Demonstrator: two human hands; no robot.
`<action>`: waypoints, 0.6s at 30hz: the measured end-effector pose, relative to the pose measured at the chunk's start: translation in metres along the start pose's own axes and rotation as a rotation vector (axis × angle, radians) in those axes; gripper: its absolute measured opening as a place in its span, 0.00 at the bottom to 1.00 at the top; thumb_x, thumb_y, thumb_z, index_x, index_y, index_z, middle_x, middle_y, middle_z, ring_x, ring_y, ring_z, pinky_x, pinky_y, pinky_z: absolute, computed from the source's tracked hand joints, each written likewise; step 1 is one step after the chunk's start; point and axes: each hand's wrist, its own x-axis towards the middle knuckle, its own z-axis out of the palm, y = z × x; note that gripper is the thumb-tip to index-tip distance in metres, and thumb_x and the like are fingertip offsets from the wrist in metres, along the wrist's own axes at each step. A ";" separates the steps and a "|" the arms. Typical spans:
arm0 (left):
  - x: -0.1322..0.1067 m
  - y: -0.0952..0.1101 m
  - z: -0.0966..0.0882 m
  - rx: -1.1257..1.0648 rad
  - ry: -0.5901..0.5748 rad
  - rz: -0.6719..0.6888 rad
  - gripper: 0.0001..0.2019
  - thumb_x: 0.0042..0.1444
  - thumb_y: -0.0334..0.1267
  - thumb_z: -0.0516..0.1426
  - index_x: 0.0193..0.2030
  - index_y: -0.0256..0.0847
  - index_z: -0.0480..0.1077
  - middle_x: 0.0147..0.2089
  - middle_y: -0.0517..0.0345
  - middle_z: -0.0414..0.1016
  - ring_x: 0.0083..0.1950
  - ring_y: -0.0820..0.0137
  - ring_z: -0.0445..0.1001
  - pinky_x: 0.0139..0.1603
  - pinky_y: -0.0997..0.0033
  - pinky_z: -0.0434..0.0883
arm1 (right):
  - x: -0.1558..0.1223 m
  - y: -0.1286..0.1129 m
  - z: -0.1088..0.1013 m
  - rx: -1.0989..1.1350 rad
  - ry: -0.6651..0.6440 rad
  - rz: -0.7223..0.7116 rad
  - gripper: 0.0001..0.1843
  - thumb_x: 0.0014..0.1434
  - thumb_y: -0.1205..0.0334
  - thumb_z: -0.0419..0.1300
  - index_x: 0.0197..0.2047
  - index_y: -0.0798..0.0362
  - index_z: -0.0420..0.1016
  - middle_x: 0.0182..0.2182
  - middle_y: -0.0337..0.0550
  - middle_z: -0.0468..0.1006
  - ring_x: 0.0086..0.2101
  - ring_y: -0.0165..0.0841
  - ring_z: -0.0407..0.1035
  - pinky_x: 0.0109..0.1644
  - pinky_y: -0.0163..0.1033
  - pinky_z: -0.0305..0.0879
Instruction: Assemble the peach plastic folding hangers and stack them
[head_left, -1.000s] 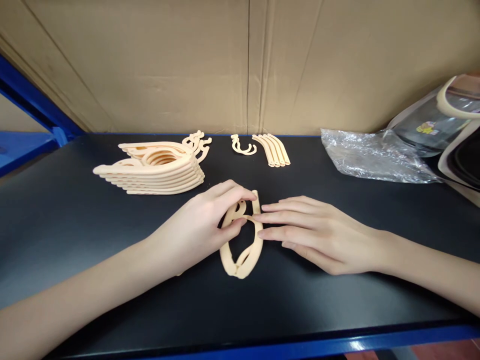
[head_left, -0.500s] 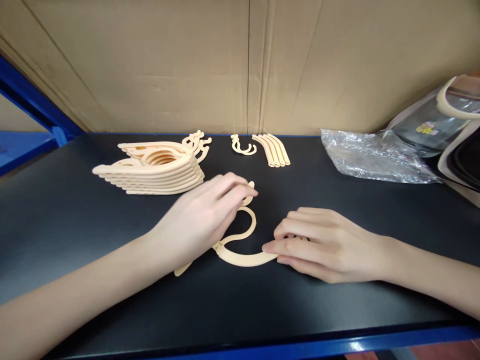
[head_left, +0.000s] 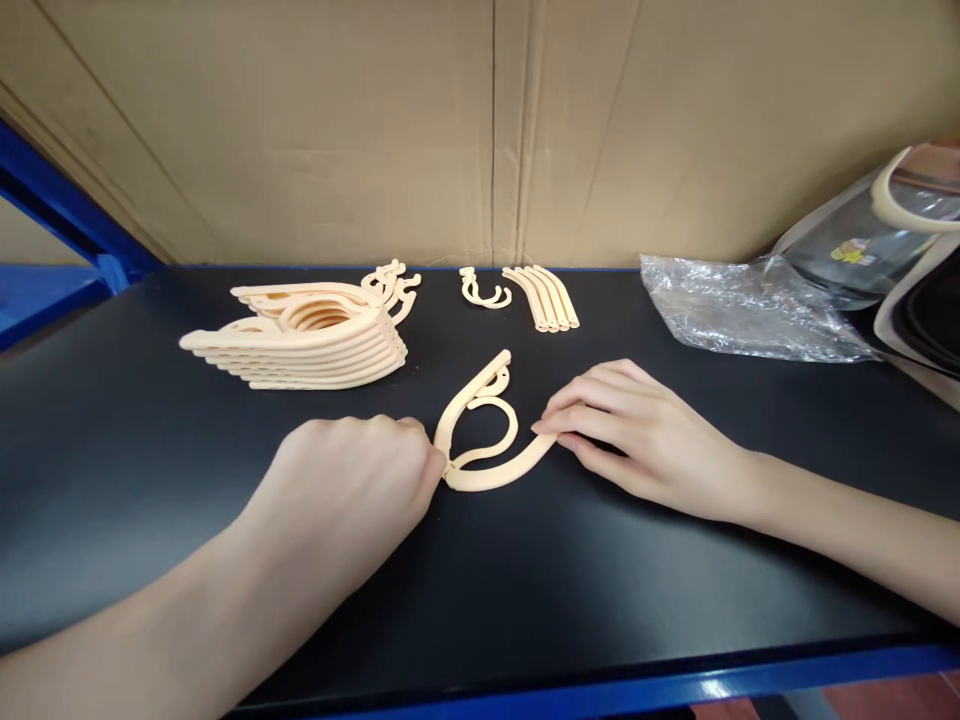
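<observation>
A cream plastic folding hanger [head_left: 480, 440] lies on the black shelf top [head_left: 150, 470], its arms splayed in a V with the hook loop between them. My left hand [head_left: 352, 490] is closed, fingertips pinching the hanger at its joint on the left. My right hand [head_left: 637, 430] pinches the end of the lower arm from the right, fingers pressed together.
A stack of folded cream hangers [head_left: 307, 335] sits at the back left. Loose hooks [head_left: 484, 290] and several arm pieces [head_left: 544, 298] lie at the back centre. A crumpled clear plastic bag [head_left: 742, 310] and a bagged item [head_left: 885, 240] are at the right. Cardboard [head_left: 450, 120] forms the back wall.
The hanger has been turned and spread open on the surface. My left hand slid back toward me to the joint; my right hand moved up to the arm's end.
</observation>
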 end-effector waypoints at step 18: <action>-0.006 0.012 0.006 -0.652 -0.043 0.508 0.12 0.58 0.23 0.46 0.36 0.41 0.66 0.34 0.65 0.71 0.32 0.77 0.68 0.34 0.79 0.66 | -0.001 0.002 -0.001 0.028 0.075 0.050 0.12 0.68 0.63 0.53 0.49 0.52 0.76 0.44 0.46 0.78 0.42 0.33 0.69 0.49 0.44 0.61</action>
